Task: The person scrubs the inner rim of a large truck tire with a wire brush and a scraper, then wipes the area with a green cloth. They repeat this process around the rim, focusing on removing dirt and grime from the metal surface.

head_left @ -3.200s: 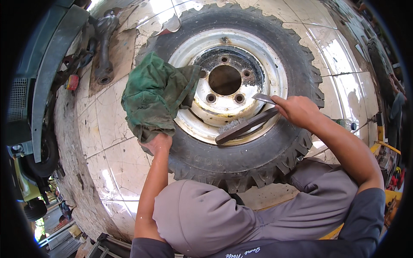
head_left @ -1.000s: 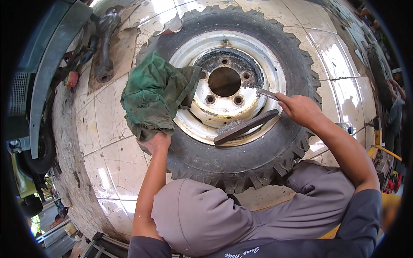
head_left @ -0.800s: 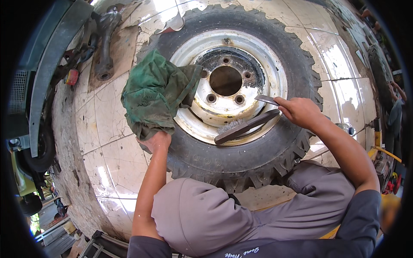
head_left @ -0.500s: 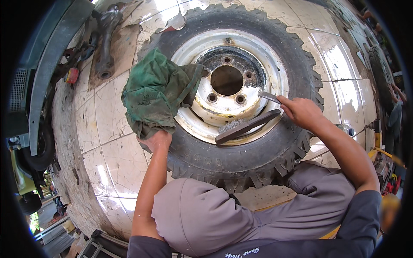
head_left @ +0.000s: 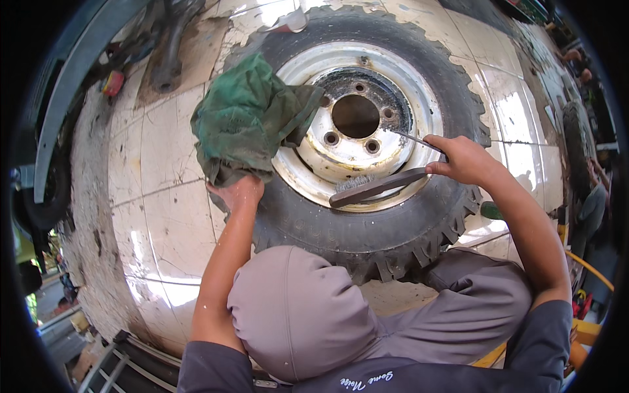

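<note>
A large knobbly tyre (head_left: pixel 314 239) lies flat with its worn white wheel rim (head_left: pixel 313 157) facing up. Over the rim's lower right my right hand (head_left: pixel 464 160) is closed on a thin flat metal scraper (head_left: pixel 419 141), its blade seen nearly edge-on and its tip by the hub's bolt holes. Just below, a wire brush (head_left: pixel 380 188) with a dark handle rests across the rim, its handle end close to my fingers. At the tyre's left side my left hand (head_left: pixel 239 194) grips a bunched green cloth (head_left: pixel 239 124), which covers its fingers.
Pale cracked floor tiles (head_left: pixel 177 147) surround the tyre. A heavy metal part (head_left: pixel 169 59) lies on cardboard at the upper left, near a small red object (head_left: pixel 113 84). A green bottle (head_left: pixel 490 210) stands beside my right forearm. A curled scrap (head_left: pixel 290 23) touches the tyre's far edge.
The view has shifted slightly. My right hand has turned the scraper so its blade shows thinner, and the hand is nearer the brush handle. My left hand stays at the cloth.
</note>
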Motion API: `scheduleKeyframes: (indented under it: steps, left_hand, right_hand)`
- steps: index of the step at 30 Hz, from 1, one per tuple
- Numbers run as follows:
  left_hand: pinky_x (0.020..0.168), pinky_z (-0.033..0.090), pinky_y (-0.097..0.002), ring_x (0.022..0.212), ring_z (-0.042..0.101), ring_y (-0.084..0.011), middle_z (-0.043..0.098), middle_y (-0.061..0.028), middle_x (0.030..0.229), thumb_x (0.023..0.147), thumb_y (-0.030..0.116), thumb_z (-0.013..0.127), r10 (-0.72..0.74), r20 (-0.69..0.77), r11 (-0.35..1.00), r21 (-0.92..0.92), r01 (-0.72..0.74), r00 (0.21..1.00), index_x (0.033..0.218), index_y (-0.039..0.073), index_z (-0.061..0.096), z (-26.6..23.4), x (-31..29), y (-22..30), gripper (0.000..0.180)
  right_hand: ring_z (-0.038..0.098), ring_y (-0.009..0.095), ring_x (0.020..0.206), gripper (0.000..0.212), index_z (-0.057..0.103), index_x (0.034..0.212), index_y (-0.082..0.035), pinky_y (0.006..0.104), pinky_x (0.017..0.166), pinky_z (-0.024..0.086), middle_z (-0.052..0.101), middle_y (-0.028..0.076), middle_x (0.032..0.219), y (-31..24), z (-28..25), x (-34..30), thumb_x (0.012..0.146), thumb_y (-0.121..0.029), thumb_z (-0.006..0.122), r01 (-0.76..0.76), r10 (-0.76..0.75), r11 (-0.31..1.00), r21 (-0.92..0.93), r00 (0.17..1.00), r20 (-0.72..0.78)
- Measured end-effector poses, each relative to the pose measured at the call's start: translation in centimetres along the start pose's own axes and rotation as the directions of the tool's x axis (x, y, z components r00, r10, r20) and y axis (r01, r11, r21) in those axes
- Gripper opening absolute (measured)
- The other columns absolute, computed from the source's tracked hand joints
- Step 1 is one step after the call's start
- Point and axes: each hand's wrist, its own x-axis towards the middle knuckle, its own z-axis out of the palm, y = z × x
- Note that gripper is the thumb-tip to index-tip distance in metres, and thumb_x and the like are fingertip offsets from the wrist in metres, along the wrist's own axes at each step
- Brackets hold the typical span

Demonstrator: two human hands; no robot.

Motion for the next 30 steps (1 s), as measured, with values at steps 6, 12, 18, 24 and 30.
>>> scheduleKeyframes:
  steps: [6, 12, 18, 24, 30]
  left_hand:
    - [0.117, 0.012, -0.0594, 0.148, 0.023, -0.0322, 0.023, -0.0129, 0.162, 0.086, 0.054, 0.058, -0.003, 0.047, 0.995, -0.095, 0.007, 0.999, 0.157, 0.016, 0.02, -1.9, -0.8, 1.4, 0.089]
    - [0.12, 0.002, -0.058, 0.148, 0.025, -0.0259, 0.029, -0.0048, 0.161, 0.085, 0.064, 0.053, -0.067, -0.094, 0.973, -0.228, 0.044, 0.993, 0.156, 0.022, 0.025, -1.0, -0.7, 0.7, 0.087]
    - [0.118, 0.008, -0.0622, 0.149, 0.02, -0.0295, 0.021, -0.0093, 0.163, 0.084, 0.063, 0.059, -0.035, -0.049, 0.95, -0.313, 0.018, 0.998, 0.157, 0.019, 0.019, -2.0, -0.9, 0.8, 0.094]
    - [0.122, 0.001, -0.0551, 0.149, 0.023, -0.0255, 0.029, -0.0046, 0.16, 0.086, 0.064, 0.052, -0.103, -0.127, 0.96, -0.271, 0.066, 0.986, 0.157, 0.022, 0.022, -0.8, -0.6, 0.8, 0.088]
    - [0.122, 0.001, -0.055, 0.149, 0.023, -0.0255, 0.029, -0.0042, 0.16, 0.086, 0.065, 0.051, -0.092, -0.047, 0.966, -0.247, 0.077, 0.995, 0.157, 0.022, 0.022, -2.0, -1.0, 1.1, 0.088]
  right_hand:
    - [0.065, 0.038, 0.094, 0.04, 0.058, 0.13, -0.016, 0.0488, 0.081, 0.051, 0.065, 0.018, 0.099, -0.4, 0.5, -0.1, 0.091, -0.01, 0.057, 0.086, -0.107, 0.966, -0.243, 0.991, -0.076]
    - [0.066, 0.038, 0.089, 0.055, 0.054, 0.138, -0.029, 0.0467, 0.077, 0.053, 0.064, 0.016, 0.098, -4.7, -0.4, -1.0, 0.091, -0.001, 0.049, -0.03, 0.042, 0.903, -0.428, 0.999, 0.019]
    - [0.067, 0.037, 0.089, 0.063, 0.052, 0.141, -0.032, 0.0457, 0.077, 0.053, 0.064, 0.016, 0.098, -3.8, 0.5, -0.8, 0.089, 0.002, 0.046, -0.008, 0.023, 0.882, -0.471, 0.999, 0.026]
    - [0.067, 0.036, 0.089, 0.063, 0.055, 0.139, -0.032, 0.0448, 0.077, 0.054, 0.064, 0.015, 0.097, -4.1, 0.8, -0.3, 0.087, 0.003, 0.047, 0.0, 0.025, 0.856, -0.517, 0.999, 0.041]
    - [0.068, 0.035, 0.087, 0.059, 0.06, 0.135, -0.032, 0.0453, 0.078, 0.054, 0.065, 0.015, 0.095, -4.5, 0.6, 0.3, 0.088, 0.001, 0.047, 0.032, -0.002, 0.852, -0.523, 0.998, 0.057]
